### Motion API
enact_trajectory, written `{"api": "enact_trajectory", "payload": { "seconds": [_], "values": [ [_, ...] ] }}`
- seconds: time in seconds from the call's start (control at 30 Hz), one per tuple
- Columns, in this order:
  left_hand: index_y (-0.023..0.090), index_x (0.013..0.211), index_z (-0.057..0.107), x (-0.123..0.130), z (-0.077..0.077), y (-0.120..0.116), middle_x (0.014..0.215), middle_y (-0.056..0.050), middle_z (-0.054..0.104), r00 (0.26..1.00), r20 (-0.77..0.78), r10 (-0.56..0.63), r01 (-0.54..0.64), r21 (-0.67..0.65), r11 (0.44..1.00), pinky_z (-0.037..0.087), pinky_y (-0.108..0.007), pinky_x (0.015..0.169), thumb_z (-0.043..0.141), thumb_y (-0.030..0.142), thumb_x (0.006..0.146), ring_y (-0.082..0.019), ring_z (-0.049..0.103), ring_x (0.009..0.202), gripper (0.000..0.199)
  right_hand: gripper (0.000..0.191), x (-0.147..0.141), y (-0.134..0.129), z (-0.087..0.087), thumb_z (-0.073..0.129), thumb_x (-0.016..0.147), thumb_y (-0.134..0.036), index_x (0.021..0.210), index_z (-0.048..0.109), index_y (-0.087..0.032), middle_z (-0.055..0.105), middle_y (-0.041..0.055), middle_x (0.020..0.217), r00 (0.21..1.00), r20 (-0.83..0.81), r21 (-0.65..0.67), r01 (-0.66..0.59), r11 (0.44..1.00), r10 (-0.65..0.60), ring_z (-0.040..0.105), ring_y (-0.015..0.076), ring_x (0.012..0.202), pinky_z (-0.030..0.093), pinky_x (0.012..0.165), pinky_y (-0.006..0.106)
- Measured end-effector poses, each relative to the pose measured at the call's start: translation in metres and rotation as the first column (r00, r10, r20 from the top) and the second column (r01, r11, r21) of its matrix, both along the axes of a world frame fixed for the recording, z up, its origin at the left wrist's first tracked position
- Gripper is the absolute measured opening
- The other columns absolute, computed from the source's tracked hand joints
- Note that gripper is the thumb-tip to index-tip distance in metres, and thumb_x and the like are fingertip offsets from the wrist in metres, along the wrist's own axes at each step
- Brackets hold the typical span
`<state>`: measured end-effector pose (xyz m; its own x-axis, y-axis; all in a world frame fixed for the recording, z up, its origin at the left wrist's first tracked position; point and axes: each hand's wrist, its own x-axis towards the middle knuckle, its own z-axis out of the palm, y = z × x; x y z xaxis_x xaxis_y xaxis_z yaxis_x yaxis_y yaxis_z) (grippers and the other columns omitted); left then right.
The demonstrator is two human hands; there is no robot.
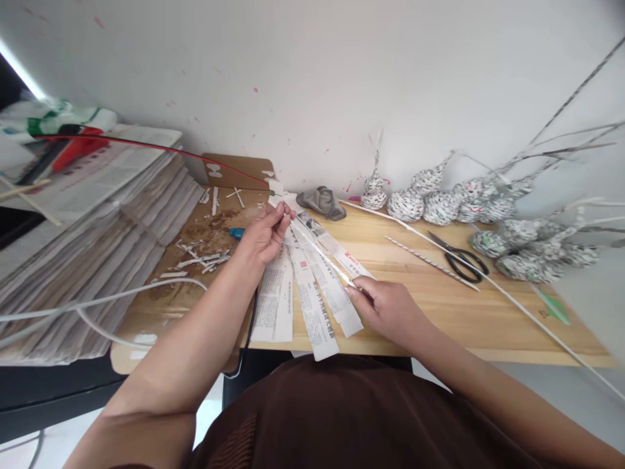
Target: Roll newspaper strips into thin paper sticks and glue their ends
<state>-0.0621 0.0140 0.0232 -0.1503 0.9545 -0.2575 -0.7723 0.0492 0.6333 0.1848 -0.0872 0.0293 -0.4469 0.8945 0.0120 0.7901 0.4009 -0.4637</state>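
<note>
A thin white paper strip (322,253), narrow like a rolled tube, stretches between my two hands above the table. My left hand (269,233) pinches its far end between thumb and fingertips. My right hand (378,301) is closed round the nearer end. Beneath it, several cut newspaper strips (312,306) fan out toward the table's front edge. Just beyond my left hand lie a thin dark rod tip and a small white paper piece (276,189). A crumpled grey cloth (323,202) rests behind the strips.
Scissors (463,260), a striped paper stick (430,262) and a long white rod (488,280) lie to the right. Woven paper gourd shapes (442,203) line the wall. At left stands a tall newspaper stack (141,202), with paper scraps (202,257) beside it.
</note>
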Motion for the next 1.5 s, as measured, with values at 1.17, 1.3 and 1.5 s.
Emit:
{"api": "enact_trajectory", "payload": {
  "seconds": [1.17, 1.3, 1.5],
  "values": [
    [0.009, 0.071, 0.064, 0.0, -0.002, 0.001, 0.065, -0.002, 0.066, 1.0, -0.02, -0.011, 0.011, 0.005, 1.0, 0.053, -0.008, 0.053, 0.059, 0.006, 0.083, -0.009, 0.067, 0.062, 0.013, 0.037, -0.011, 0.014, -0.006, 0.04, 0.093, -0.047, 0.078, 0.059, -0.018, 0.052, -0.001, 0.054, 0.94, -0.314, -0.332, 0.02, 0.943, -0.13, 0.05, 0.0126, 0.049, 0.034, 0.051, 0.025],
    [0.009, 0.072, 0.064, 0.0, 0.0, 0.001, 0.064, -0.002, 0.065, 1.0, 0.029, -0.012, 0.012, -0.03, 0.999, 0.053, -0.008, 0.052, 0.055, 0.006, 0.086, -0.008, 0.067, 0.06, 0.017, 0.039, -0.01, 0.017, -0.009, 0.043, 0.089, -0.055, 0.079, 0.053, -0.018, 0.035, -0.0088, 0.041, 0.7, -0.571, -0.774, -0.285, 0.565, -0.428, 0.034, 0.0085, 0.032, 0.029, 0.038, 0.022],
    [0.01, 0.081, 0.066, -0.002, 0.002, 0.0, 0.067, -0.002, 0.066, 0.998, 0.046, -0.042, 0.043, -0.032, 0.999, 0.054, -0.009, 0.054, 0.055, 0.007, 0.086, -0.008, 0.067, 0.063, 0.012, 0.041, -0.004, 0.007, -0.002, 0.041, 0.091, -0.053, 0.085, 0.059, -0.017, 0.045, -0.0047, 0.048, 0.785, -0.529, -0.712, -0.206, 0.671, -0.321, 0.044, 0.0102, 0.041, 0.037, 0.045, 0.024]
  ]
}}
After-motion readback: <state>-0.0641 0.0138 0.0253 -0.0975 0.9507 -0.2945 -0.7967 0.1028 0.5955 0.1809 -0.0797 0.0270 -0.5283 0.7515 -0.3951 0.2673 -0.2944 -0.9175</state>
